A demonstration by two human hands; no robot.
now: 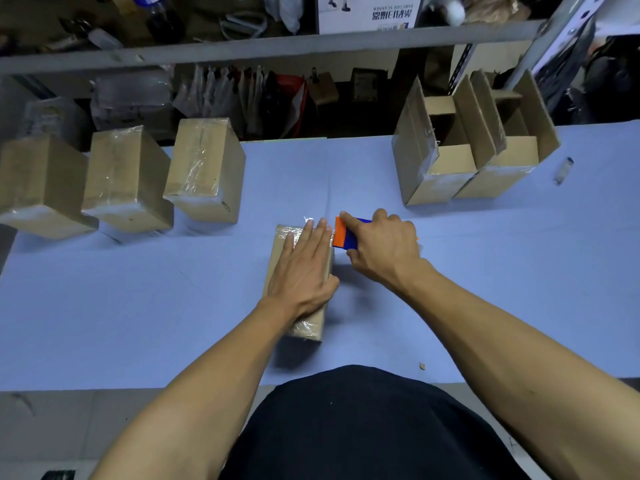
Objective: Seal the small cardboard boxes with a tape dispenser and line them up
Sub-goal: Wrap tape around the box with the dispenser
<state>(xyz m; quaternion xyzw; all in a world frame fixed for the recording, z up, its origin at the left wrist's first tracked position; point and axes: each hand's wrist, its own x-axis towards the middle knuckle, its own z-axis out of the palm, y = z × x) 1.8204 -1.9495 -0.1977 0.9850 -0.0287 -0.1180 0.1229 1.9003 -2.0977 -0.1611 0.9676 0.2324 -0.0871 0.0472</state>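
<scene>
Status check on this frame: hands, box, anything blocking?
Left hand flat on the small brown cardboard box. Right hand grips the blue-and-orange tape dispenser at the box's far end. Nothing in the way.

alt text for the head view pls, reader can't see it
A person's left hand presses flat on a small cardboard box on a blue table while the right hand holds a blue-and-orange tape dispenser at the box's far end. Three sealed boxes line the far left; two open boxes stand far right.

Both forearms are bare to past the elbow; a plain black top covers the torso below.
</scene>
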